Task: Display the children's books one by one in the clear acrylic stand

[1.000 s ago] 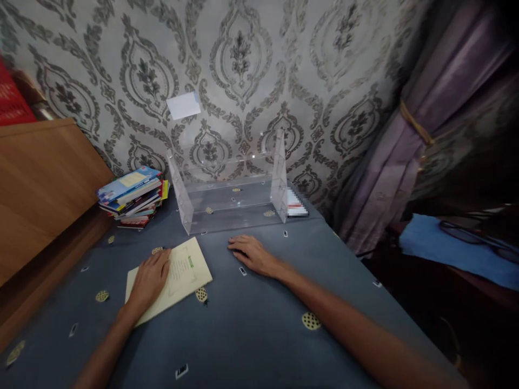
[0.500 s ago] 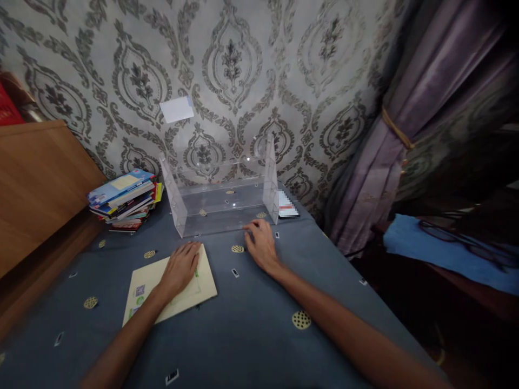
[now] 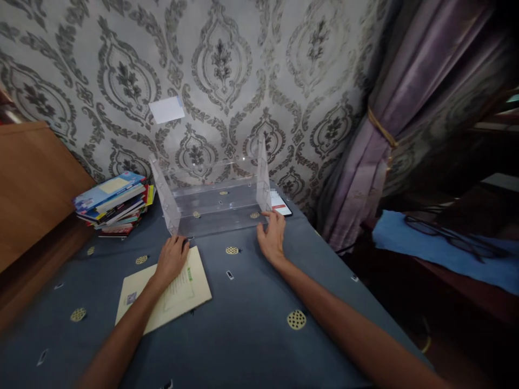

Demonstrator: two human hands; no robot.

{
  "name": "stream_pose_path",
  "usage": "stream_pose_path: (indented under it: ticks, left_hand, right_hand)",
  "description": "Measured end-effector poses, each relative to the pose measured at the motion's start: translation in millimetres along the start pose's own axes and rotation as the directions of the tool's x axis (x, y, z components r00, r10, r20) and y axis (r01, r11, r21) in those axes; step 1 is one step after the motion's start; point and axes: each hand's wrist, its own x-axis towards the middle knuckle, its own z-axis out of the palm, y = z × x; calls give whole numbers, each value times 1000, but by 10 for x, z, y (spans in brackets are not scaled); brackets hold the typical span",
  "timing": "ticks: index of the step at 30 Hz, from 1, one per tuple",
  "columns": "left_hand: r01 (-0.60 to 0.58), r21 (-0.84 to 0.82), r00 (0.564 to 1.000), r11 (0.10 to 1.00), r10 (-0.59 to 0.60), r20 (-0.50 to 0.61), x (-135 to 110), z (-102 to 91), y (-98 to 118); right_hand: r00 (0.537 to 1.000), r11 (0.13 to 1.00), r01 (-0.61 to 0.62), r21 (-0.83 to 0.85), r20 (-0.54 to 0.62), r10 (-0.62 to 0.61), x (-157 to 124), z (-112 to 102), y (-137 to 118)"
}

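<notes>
A clear plastic rack point(image 3: 214, 221) with two upright side panels stands near the wall. My left hand point(image 3: 172, 258) reaches over the top edge of a pale yellow booklet point(image 3: 198, 283), its fingertips at the rack's front left corner. It is open, palm down, with the fingers close together. At the front right corner my right hand point(image 3: 272, 236) is open, thumb and fingers apart. Its fingertips are at the foot of the right side panel; whether they press on it I cannot tell. The booklet lies face up, partly under my left wrist.
A leaning stack of books point(image 3: 115, 202) sits at the left, beside a wooden cabinet point(image 3: 40, 183). A phone point(image 3: 280, 205) lies behind the right panel. Patterned dark cloth point(image 3: 247, 335) covers the surface. At the right are a tied curtain point(image 3: 365, 178) and glasses point(image 3: 450, 235) on blue cloth.
My left hand has slid forward off the middle of the booklet to the rack's left corner. My right hand has moved right along the rack's front edge. The view has shifted slightly.
</notes>
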Motion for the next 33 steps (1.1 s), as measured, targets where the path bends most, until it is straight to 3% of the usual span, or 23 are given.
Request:
stream_pose_path:
  ticks: [10, 15, 19, 22, 25, 28, 31, 33]
  left_hand:
    - [-12, -34, 1000, 999, 11, -22, 49, 76, -104]
    - [-47, -73, 999, 996, 46, -12, 42, 9, -76]
    - [-63, -25, 998, 998, 62, -18, -148, -185, -132]
    - [35, 123, 998, 992, -29, -53, -482, -360, -348]
    - [234, 185, 971, 954, -223, -80, -904, -475, -642]
    - [341, 33, 939, 940, -338, -68, -1255, -487, -831]
    - [359, -109, 931, 927, -364, -32, -1426, -436, -823]
    - [359, -141, 931, 923, -366, -19, -1436, -402, -753]
  right_hand:
    - [999, 998, -48, 35, 15, 47, 6, 11, 41]
    - [995, 995, -93, 36, 30, 92, -19, -11, -14]
    - [993, 991, -112, 74, 54, 108, -57, -55, -95]
    - [981, 988, -32, 152, 194, 2, -140, -72, -214]
    - [915, 968, 101, 229, 360, -180, -278, -61, -377]
    - [807, 926, 251, 284, 466, -362, -421, -44, -517]
    - [692, 875, 370, 311, 536, -483, -502, -40, -573]
    - [656, 865, 396, 308, 564, -502, -512, -41, -570]
